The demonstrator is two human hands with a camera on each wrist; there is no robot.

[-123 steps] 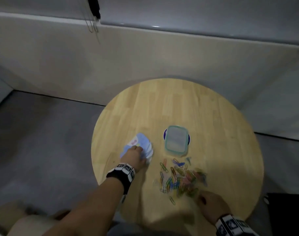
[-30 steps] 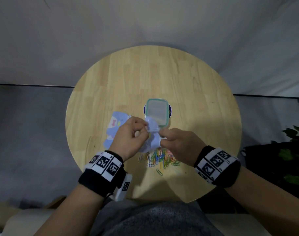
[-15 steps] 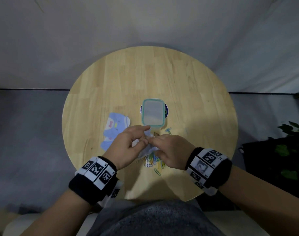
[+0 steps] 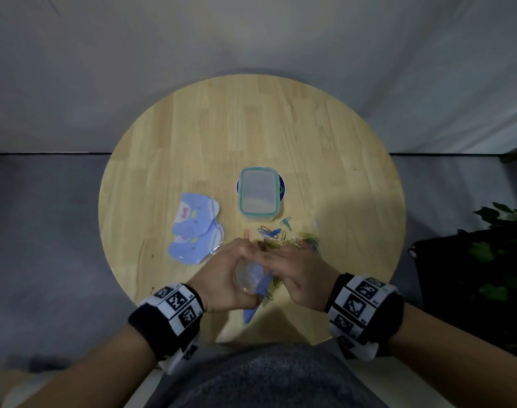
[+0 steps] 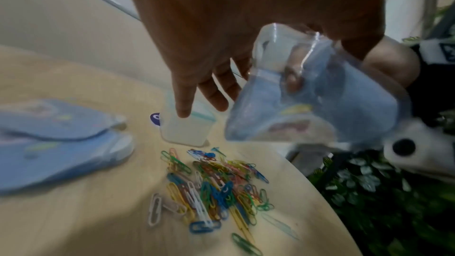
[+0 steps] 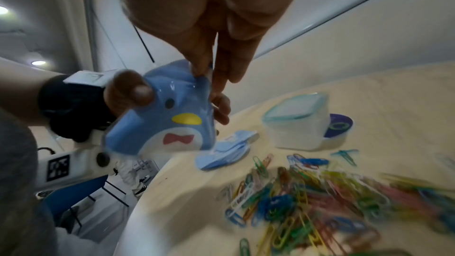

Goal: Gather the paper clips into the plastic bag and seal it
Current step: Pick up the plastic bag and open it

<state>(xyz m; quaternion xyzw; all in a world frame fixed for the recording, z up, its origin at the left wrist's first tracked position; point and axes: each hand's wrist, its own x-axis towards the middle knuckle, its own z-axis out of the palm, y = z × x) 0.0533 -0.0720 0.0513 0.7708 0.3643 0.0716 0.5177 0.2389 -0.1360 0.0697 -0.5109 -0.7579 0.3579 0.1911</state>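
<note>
A small blue penguin-print plastic bag [image 4: 254, 285] hangs between both hands, just above the near side of the table. My left hand [image 4: 239, 259] grips one side of it, with the thumb pressed on the printed face [image 6: 167, 116]. My right hand [image 4: 277, 257] pinches the bag's top edge [image 6: 200, 71] between its fingertips. In the left wrist view the bag [image 5: 320, 94] shows its clear back, and its mouth looks parted. A loose pile of coloured paper clips [image 4: 283, 240] lies on the wood under and beyond the hands; the pile [image 5: 216, 188] is partly hidden by them.
A stack of more penguin bags [image 4: 195, 228] lies to the left of the hands. A lidded clear container with a teal rim [image 4: 258, 195] stands behind the clips on a dark blue disc. The round wooden table [image 4: 251, 128] ends close to my lap. A plant [image 4: 498, 248] stands at the right.
Four seconds ago the left hand was on the bag stack and the right hand by the clips. Both hands now hold one bag, and they have drawn it from near the container towards me.
</note>
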